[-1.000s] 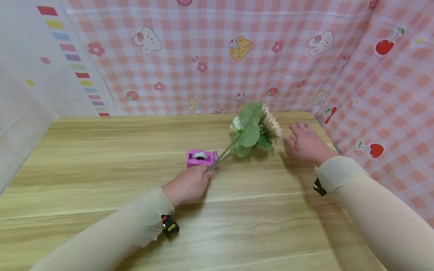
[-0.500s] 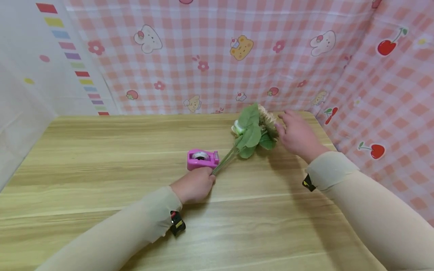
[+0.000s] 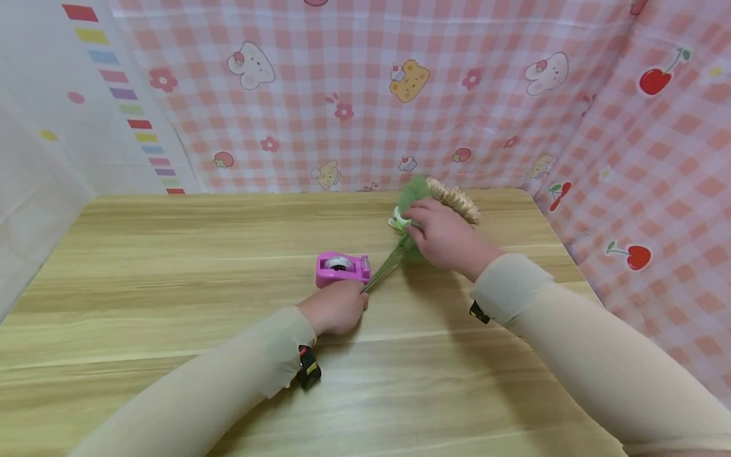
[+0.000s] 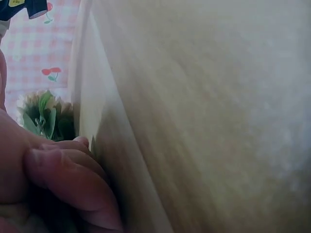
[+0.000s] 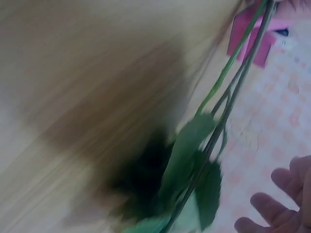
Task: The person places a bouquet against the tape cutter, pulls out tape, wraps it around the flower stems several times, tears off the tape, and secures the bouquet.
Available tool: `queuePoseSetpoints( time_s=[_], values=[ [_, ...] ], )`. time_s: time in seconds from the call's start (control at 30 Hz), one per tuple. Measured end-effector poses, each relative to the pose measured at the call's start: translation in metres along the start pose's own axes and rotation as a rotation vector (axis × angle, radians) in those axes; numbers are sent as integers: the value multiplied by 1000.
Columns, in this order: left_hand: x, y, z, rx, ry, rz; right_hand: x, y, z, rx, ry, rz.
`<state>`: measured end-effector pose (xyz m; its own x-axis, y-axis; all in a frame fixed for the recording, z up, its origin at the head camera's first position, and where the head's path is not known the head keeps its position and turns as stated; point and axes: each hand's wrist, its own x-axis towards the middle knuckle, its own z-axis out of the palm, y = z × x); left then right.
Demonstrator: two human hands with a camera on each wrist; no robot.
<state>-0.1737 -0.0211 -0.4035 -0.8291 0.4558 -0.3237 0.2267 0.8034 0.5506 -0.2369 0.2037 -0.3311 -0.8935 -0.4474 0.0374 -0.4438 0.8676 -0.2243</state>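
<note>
Long green flower stems (image 3: 387,265) are gripped at their lower ends by my left hand (image 3: 335,307), low over the table. At the far end of the bunch are a white bud (image 3: 396,221), a beige many-petalled flower (image 3: 459,202) and green leaves (image 3: 414,192). My right hand (image 3: 442,236) is over the leaves and partly hides them. In the right wrist view its fingers (image 5: 271,207) are spread, apart from the stems and a leaf (image 5: 187,148). The left wrist view shows curled left fingers (image 4: 73,182), with the blooms beyond.
A pink tape dispenser (image 3: 342,271) with a roll in it stands just behind my left hand. The wooden tabletop (image 3: 188,254) ends at a pink checked cloth (image 3: 337,70) at the back and right. White cloth hangs on the left.
My right hand has moved left from beside the beige flower to over the leaves. My left hand, still holding the stems, has shifted slightly right and down.
</note>
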Motion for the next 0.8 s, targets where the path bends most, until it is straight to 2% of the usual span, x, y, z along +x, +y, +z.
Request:
queuePoseSetpoints(
  time_s=[0.23,0.4,0.67,0.8],
  values=[
    [4,1,-3,-63,-8,-22,13,-27,18,-12,-118,-137],
    [5,0,-1,-43,9,13,20,-39,28,-45,-188,-229],
    [7,0,1,4,26,38,26,-45,34,-63,-267,-246],
    [7,0,0,-7,26,32,30,-45,39,-68,-282,-239]
  ],
)
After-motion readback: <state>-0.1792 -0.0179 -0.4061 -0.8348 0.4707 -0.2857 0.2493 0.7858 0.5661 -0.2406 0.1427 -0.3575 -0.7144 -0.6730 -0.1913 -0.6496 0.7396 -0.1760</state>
